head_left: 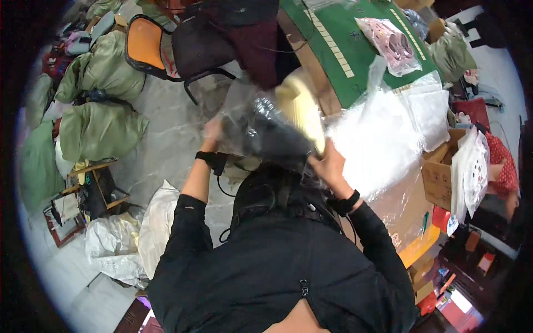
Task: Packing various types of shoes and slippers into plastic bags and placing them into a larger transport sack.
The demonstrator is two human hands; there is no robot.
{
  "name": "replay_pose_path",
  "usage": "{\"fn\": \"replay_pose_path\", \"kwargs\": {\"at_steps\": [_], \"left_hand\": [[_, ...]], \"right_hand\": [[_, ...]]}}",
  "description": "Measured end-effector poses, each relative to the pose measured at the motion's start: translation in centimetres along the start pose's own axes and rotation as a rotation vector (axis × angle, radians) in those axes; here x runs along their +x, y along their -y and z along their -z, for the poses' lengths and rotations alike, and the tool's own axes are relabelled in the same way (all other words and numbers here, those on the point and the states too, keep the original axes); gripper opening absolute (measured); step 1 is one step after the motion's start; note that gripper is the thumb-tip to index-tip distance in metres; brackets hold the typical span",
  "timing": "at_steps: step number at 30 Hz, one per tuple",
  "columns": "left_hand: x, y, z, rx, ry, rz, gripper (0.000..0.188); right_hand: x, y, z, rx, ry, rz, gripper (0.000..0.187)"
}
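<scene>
A clear plastic bag [236,119] is stretched out in front of me, its left edge pinched in my left hand [212,133], which is blurred. My right hand [331,165] is closed on the lower end of a pale yellow slipper [302,111], smeared by motion, with its long side tilted upward. Between the two hands, beside the slipper, hangs a dark bundle [275,130] under shiny film; its kind cannot be made out. Part of the bag and the right fingertips are hidden behind these things.
On the right stands a table with a green mat [333,50], a bagged pair of pink clogs [393,44] and a pile of clear bags [372,144]. A cardboard box [438,180] sits beyond. An orange-backed chair [145,43] and green sacks [102,130] stand left. Another person's red sleeve [502,161] shows far right.
</scene>
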State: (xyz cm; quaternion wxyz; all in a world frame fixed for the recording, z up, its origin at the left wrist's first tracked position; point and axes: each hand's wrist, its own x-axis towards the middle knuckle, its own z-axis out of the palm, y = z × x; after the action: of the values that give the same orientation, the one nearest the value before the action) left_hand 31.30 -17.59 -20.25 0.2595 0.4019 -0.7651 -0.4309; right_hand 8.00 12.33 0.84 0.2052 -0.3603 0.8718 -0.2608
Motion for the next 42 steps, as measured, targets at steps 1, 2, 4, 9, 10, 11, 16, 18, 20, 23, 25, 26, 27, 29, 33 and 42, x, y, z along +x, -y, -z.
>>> {"fn": "replay_pose_path", "kwargs": {"at_steps": [1,2,4,9,10,11,16,18,20,23,25,26,27,29,33,42], "left_hand": [[0.8,-4.8,0.3,-0.174,0.062,0.349,0.029],[2.2,-10.3,1.1,-0.321,0.076,0.726,0.029],[1.2,-8.7,4.1,-0.419,-0.032,0.762,0.03],[-0.1,-12.1,5.8,-0.193,0.156,0.58,0.033],[-0.5,-11.0,5.6,-0.056,0.28,0.47,0.033],[-0.7,-11.6,5.2,-0.051,0.291,0.463,0.033],[-2.4,-12.9,6.3,-0.112,0.223,0.545,0.041],[-3.3,-10.5,6.9,-0.219,0.12,0.355,0.04],[-3.1,-10.4,8.0,0.226,0.175,0.462,0.041],[-2.7,-12.3,8.4,0.383,0.227,0.408,0.041],[-3.0,-10.6,8.5,0.445,0.176,0.346,0.038],[-2.7,-9.9,8.3,0.501,0.132,0.271,0.036],[-2.3,-9.9,8.2,0.498,0.138,0.269,0.036],[-1.2,-10.2,8.1,-0.405,-0.019,0.598,0.037],[-0.3,-11.8,7.7,-0.706,-0.007,0.681,0.043],[-4.1,-15.7,8.1,-0.402,0.366,0.605,0.038]], "right_hand": [[-0.4,-2.2,-1.4,-0.128,-0.04,0.131,0.061],[-0.8,-3.3,-2.8,-0.244,-0.042,0.302,0.064],[-0.9,-0.9,-3.0,-0.232,0.255,0.265,0.061],[3.2,-1.4,-6.6,-0.239,0.43,0.151,0.06],[4.5,-0.7,-7.0,-0.236,0.426,0.15,0.06],[6.0,-0.1,-7.2,-0.244,0.39,0.127,0.059],[10.4,2.1,-3.8,-0.272,0.309,0.075,0.051],[10.4,3.1,-1.2,-0.276,0.238,0.079,0.052],[9.6,4.0,-1.2,-0.28,0.149,0.106,0.052],[7.6,4.5,-2.7,-0.29,-0.026,0.175,0.051],[6.0,4.8,-4.3,-0.263,-0.046,0.192,0.051],[5.2,4.6,-5.1,-0.24,0.018,0.23,0.051],[4.4,4.2,-5.9,-0.217,0.08,0.27,0.052],[2.8,2.4,-8.7,-0.277,0.187,0.38,0.058],[2.3,1.2,-11.0,-0.26,0.599,0.3,0.069],[10.6,1.7,-13.6,-0.25,0.748,0.12,0.065]]}}
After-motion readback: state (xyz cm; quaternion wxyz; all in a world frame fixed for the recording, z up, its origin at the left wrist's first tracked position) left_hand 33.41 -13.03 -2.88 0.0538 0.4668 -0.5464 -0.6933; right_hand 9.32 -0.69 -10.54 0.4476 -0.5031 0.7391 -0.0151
